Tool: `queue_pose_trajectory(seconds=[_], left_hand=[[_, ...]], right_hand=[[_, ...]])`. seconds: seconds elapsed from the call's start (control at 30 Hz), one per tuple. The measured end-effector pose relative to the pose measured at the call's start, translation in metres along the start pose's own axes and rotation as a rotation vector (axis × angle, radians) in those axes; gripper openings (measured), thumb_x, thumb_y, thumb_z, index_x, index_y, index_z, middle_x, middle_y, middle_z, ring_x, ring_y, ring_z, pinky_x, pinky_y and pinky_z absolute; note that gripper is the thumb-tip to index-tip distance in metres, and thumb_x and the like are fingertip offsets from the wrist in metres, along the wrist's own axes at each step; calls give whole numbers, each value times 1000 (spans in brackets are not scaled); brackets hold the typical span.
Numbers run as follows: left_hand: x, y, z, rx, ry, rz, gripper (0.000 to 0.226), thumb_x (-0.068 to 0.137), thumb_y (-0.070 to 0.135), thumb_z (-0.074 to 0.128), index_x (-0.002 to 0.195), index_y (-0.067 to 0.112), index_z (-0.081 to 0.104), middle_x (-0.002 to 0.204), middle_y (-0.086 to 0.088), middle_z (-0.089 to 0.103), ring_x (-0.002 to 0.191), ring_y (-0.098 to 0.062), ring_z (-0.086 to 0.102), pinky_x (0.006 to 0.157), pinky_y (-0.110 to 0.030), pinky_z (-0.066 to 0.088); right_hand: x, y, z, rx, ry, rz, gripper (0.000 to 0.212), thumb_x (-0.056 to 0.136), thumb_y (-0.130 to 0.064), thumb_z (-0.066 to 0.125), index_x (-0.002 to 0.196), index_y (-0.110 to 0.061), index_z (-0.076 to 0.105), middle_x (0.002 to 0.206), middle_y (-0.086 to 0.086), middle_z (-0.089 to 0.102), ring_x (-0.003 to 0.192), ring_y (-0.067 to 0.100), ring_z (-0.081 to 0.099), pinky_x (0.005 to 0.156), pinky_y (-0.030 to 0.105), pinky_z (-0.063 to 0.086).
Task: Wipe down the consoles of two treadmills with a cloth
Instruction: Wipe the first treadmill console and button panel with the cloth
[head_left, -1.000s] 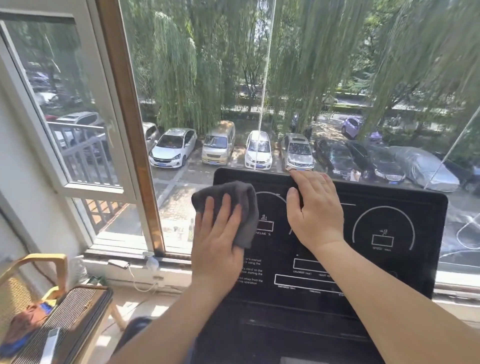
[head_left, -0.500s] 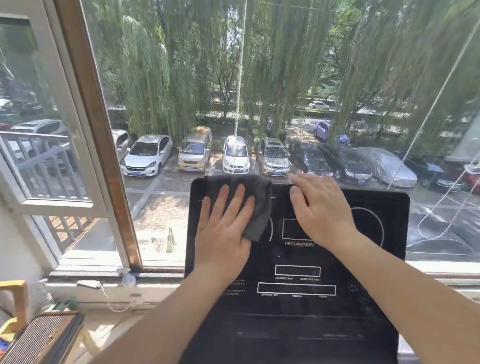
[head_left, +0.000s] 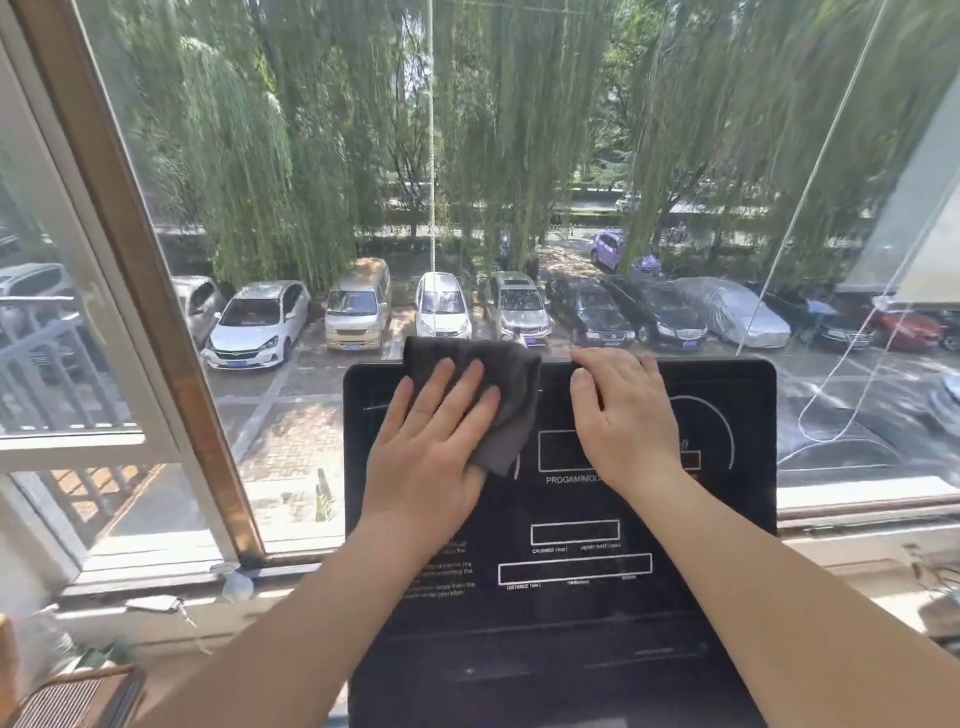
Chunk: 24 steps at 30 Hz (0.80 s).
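A black treadmill console with white outlined display boxes and dial markings stands before a large window. A dark grey cloth lies over the console's upper left part and its top edge. My left hand presses flat on the cloth, fingers spread. My right hand rests flat on the console's top middle, fingertips over the top edge, holding nothing. Only this one console is in view.
The window glass stands right behind the console, with a wooden frame post to the left and a sill carrying small items. A woven chair or basket sits at the bottom left. A hanging cord runs down behind the glass.
My left hand slid the cloth up and to the right, from the console's left edge to its top edge. The right hand stayed on the top edge. My view swung right.
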<state>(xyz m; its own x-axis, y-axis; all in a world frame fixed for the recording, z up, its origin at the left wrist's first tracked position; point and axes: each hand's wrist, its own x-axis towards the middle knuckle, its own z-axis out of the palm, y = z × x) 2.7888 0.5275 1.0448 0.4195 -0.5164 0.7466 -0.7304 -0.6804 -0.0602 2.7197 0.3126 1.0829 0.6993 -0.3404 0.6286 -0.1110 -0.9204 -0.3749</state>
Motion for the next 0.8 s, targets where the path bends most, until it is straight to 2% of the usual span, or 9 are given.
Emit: queue_pose_trajectory(seconds=[0.07, 0.13, 0.23, 0.3, 0.43, 0.53, 0.6, 0.7, 0.8], left_hand=[[-26, 24, 10, -43, -36, -14, 63, 85, 25, 59, 147, 23, 58, 163, -1, 45, 155, -28, 33, 126, -56, 23], [-59, 36, 20, -44, -183, 208, 69, 77, 22, 65, 145, 23, 59, 163, 1, 44, 156, -26, 31, 126, -54, 21], [-90, 13, 14, -20, -408, 663, 64, 78, 23, 52, 141, 30, 59, 164, 10, 42, 158, -18, 25, 128, -48, 15], [-82, -21, -1, -24, -426, 732, 63, 80, 22, 43, 140, 31, 60, 163, 12, 43, 158, -14, 25, 127, -47, 15], [-63, -80, -24, 0, -211, 293, 67, 77, 21, 54, 143, 24, 62, 162, 4, 46, 155, -22, 33, 126, -53, 22], [-81, -51, -18, -141, -84, -109, 71, 77, 17, 53, 148, 19, 58, 165, 0, 41, 158, -27, 25, 129, -52, 15], [-108, -21, -7, -164, -125, -141, 76, 74, 17, 53, 150, 19, 55, 167, 0, 37, 159, -28, 19, 129, -51, 9], [-139, -22, -3, -54, -376, 330, 77, 68, 17, 62, 145, 27, 58, 165, 6, 41, 158, -22, 24, 129, -50, 10], [-122, -63, -17, 46, -464, 741, 64, 80, 18, 50, 140, 36, 60, 161, 15, 44, 157, -13, 27, 129, -47, 11]], right_hand=[[0, -5, 5, -65, 40, 7, 50, 104, -39, 33, 135, -18, 67, 137, 0, 68, 137, 17, 52, 129, 48, 16], [3, -12, 10, -171, 73, 25, 56, 102, -43, 32, 128, -11, 70, 128, 9, 72, 129, 27, 59, 127, 50, 22], [8, -25, 10, -301, 36, 64, 69, 100, -50, 22, 119, -5, 70, 116, 15, 74, 117, 34, 64, 123, 52, 29], [6, -26, 11, -359, 36, 42, 70, 101, -52, 22, 119, -3, 69, 115, 17, 73, 116, 37, 63, 121, 56, 32], [-4, -20, 14, -389, 40, -28, 65, 103, -55, 29, 132, -8, 63, 130, 12, 67, 128, 34, 55, 124, 58, 27], [-4, -20, 13, -362, 53, -22, 65, 102, -56, 30, 140, -13, 61, 134, 8, 65, 132, 31, 53, 126, 56, 24], [-3, -21, 13, -340, 71, -14, 64, 102, -56, 31, 139, -15, 63, 134, 6, 66, 132, 29, 54, 127, 54, 24], [-3, -21, 12, -305, 95, -6, 62, 101, -54, 32, 134, -15, 68, 132, 6, 69, 130, 28, 57, 126, 53, 26], [-3, -20, 11, -291, 106, -8, 62, 102, -52, 32, 135, -14, 68, 133, 6, 70, 131, 28, 58, 126, 51, 26]])
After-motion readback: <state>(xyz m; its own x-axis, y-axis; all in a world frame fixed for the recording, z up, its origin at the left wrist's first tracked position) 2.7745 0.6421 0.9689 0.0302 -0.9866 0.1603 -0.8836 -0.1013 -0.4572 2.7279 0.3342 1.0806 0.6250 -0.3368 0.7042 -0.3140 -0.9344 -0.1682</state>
